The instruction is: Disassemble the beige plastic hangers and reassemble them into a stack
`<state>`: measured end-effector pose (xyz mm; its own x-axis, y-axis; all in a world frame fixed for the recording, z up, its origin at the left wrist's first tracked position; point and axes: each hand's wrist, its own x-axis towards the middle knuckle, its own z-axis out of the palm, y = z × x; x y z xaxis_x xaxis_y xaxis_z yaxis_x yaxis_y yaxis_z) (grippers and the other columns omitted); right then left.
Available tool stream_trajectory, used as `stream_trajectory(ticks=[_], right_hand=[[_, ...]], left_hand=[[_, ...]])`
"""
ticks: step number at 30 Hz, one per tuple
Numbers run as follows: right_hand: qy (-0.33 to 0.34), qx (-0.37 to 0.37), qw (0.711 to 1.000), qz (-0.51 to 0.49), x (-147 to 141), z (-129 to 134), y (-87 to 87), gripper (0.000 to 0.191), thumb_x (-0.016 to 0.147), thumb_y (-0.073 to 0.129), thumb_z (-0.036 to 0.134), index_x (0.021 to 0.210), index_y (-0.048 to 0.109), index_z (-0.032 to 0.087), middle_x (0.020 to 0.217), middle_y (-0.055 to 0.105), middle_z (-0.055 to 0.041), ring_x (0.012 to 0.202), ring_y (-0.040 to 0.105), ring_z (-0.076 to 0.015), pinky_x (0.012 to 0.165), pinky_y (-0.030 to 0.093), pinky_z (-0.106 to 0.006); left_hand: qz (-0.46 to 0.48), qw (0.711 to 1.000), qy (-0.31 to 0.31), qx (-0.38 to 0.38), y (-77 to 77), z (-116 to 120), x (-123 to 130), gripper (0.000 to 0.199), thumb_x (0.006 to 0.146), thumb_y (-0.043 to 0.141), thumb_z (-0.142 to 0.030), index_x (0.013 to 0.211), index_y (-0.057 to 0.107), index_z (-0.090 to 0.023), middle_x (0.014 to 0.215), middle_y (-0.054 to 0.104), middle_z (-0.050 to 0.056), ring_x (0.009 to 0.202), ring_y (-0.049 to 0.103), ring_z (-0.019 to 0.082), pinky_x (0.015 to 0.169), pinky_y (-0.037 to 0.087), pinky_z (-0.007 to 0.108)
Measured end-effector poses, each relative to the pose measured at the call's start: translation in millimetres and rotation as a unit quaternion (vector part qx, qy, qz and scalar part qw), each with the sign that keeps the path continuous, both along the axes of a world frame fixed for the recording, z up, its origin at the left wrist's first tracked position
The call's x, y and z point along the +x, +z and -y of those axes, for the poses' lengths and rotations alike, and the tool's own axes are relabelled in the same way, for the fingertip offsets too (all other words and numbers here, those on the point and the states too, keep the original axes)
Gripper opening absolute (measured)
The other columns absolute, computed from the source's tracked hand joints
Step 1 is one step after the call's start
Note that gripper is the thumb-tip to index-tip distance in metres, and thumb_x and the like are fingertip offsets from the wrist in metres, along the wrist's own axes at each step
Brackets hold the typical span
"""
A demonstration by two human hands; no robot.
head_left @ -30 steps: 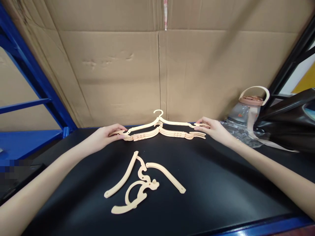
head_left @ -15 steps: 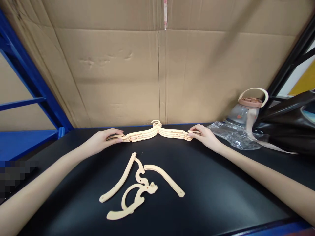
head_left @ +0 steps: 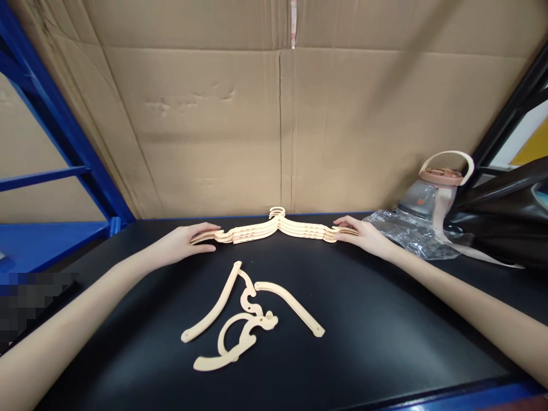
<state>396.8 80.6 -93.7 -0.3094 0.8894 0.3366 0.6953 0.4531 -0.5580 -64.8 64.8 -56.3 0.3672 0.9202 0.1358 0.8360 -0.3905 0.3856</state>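
Observation:
A stack of several cream plastic folding hangers lies near the back of the black table, hooks toward the wall. My left hand is around the stack's left end, thumb and fingers spread, with a gap below the hangers. At the right end, my right hand has the hanger tips between thumb and fingers. Closer to me lie loose hanger parts: a straight-ended arm, another curved arm, an S-shaped piece and a joined hook-and-arm piece.
A clear bottle with a pinkish lid and strap stands at the back right, beside crumpled clear plastic wrap. A dark shiny bag is at the far right. Cardboard walls the back; a blue metal frame rises left.
The left thumb and fingers have spread apart from the hanger ends. My right fingers have shifted slightly outward and lifted. The whole view has moved a little; the loose parts keep their arrangement.

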Motion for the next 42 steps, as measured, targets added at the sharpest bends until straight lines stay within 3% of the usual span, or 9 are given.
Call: stream_trajectory(ticks=[6, 11, 19, 29, 42], right_hand=[[0.024, -0.013, 1.0, 0.009, 4.0, -2.3, -0.7, 0.045, 0.072, 0.066, 0.046, 0.109, 0.054, 0.024, 0.107, 0.066, -0.004, 0.1, 0.063, -0.0249, 0.091, 0.046, -0.039], [0.028, -0.012, 0.999, 0.018, 2.6, 0.4, 1.5, 0.037, 0.075, 0.064, 0.045, 0.103, 0.055, 0.023, 0.106, 0.067, -0.0034, 0.098, 0.063, -0.0235, 0.09, 0.047, -0.037], [0.016, -0.001, 0.999, 0.037, -1.3, 5.1, 6.2, 0.033, 0.076, 0.062, 0.045, 0.1, 0.056, 0.023, 0.102, 0.068, -0.0037, 0.093, 0.064, -0.0244, 0.084, 0.049, -0.038], [0.015, 0.009, 0.999, 0.05, -0.8, 6.1, 6.6, 0.032, 0.077, 0.062, 0.043, 0.101, 0.056, 0.022, 0.101, 0.068, -0.0039, 0.091, 0.065, -0.0235, 0.082, 0.049, -0.036], [0.007, 0.034, 0.996, 0.08, -0.6, 6.3, 3.6, 0.031, 0.08, 0.061, 0.038, 0.105, 0.054, 0.022, 0.103, 0.067, -0.0037, 0.091, 0.065, -0.0217, 0.08, 0.05, -0.034]], left_hand=[[-0.078, 0.992, -0.01, 0.1, -3.7, -4.9, 2.1, 0.068, 0.076, 0.047, -0.066, 0.123, 0.054, -0.019, 0.13, 0.055, 0.011, 0.119, 0.05, 0.029, 0.103, 0.037, 0.041], [-0.11, 0.991, 0.005, 0.082, -6.3, -3.5, 7.5, 0.058, 0.082, 0.043, -0.06, 0.122, 0.053, -0.02, 0.123, 0.06, 0.009, 0.112, 0.055, 0.027, 0.097, 0.041, 0.04], [-0.096, 0.992, 0.041, 0.066, -5.8, 0.9, 9.4, 0.069, 0.076, 0.048, -0.066, 0.124, 0.049, -0.017, 0.124, 0.058, 0.01, 0.112, 0.055, 0.028, 0.094, 0.043, 0.036], [-0.16, 0.982, 0.05, 0.093, -0.7, 8.9, 17.2, 0.056, 0.079, 0.04, -0.069, 0.107, 0.058, -0.024, 0.108, 0.066, 0.007, 0.093, 0.063, 0.03, 0.078, 0.047, 0.038], [-0.146, 0.976, 0.12, 0.104, 0.2, 13.5, 23.4, 0.06, 0.074, 0.045, -0.072, 0.112, 0.053, -0.027, 0.104, 0.069, 0.011, 0.092, 0.065, 0.037, 0.072, 0.05, 0.046]])
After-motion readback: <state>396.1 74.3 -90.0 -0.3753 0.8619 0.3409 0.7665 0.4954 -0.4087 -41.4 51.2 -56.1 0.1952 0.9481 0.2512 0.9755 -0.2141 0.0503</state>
